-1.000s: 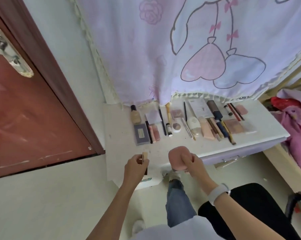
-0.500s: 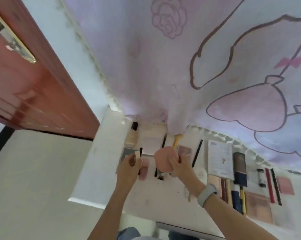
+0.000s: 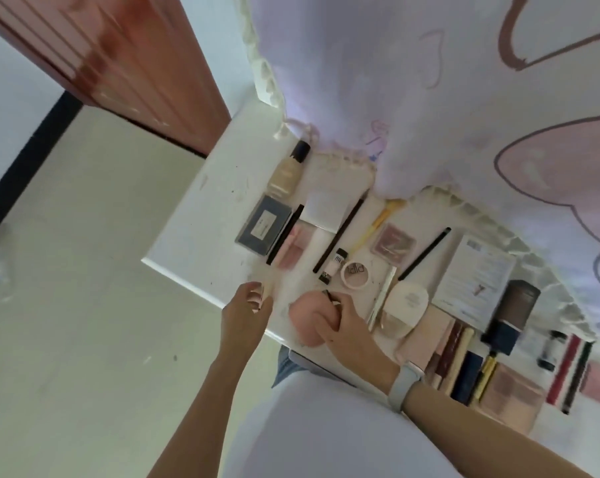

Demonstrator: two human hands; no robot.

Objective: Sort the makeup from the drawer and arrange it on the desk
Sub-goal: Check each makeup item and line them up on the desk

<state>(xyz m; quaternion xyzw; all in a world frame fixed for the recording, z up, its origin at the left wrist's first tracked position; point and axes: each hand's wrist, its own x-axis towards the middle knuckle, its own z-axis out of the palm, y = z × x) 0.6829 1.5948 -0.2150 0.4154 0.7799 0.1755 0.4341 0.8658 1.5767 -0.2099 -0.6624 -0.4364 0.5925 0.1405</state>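
1. Right hand [image 3: 343, 326]: fingers curled round a pink puff-like pouch [image 3: 307, 320], held at the near edge of the white tabletop [image 3: 202, 215]. A thin dark stick pokes out above the fingers; what it is cannot be told.
2. Left hand [image 3: 245, 310]: fingers pinch a small pale beige item [image 3: 265, 291] at the near left edge of the tabletop; its kind is too blurred to name.
3. Makeup lies in rows on the tabletop. At the far left, a foundation bottle [image 3: 288, 170] with a dark cap lies flat; just nearer, a dark blue palette [image 3: 264, 225].
4. Beside the palette lie a black pencil [image 3: 286, 232] and a pink compact [image 3: 293, 246].
5. Mid-row: a small tube with a black cap [image 3: 333, 267], a round compact [image 3: 355, 274], a yellow-handled brush [image 3: 377, 222], and a mauve square palette [image 3: 393, 243].
6. To the right: a white oval case [image 3: 405, 301], a printed leaflet [image 3: 474, 281], and a brown and navy cylinder [image 3: 512, 312]. Further items at the far right are blurred.
7. A pale patterned curtain [image 3: 429, 81] hangs over the back of the tabletop.
8. The right wrist bears a light blue band [image 3: 403, 381].
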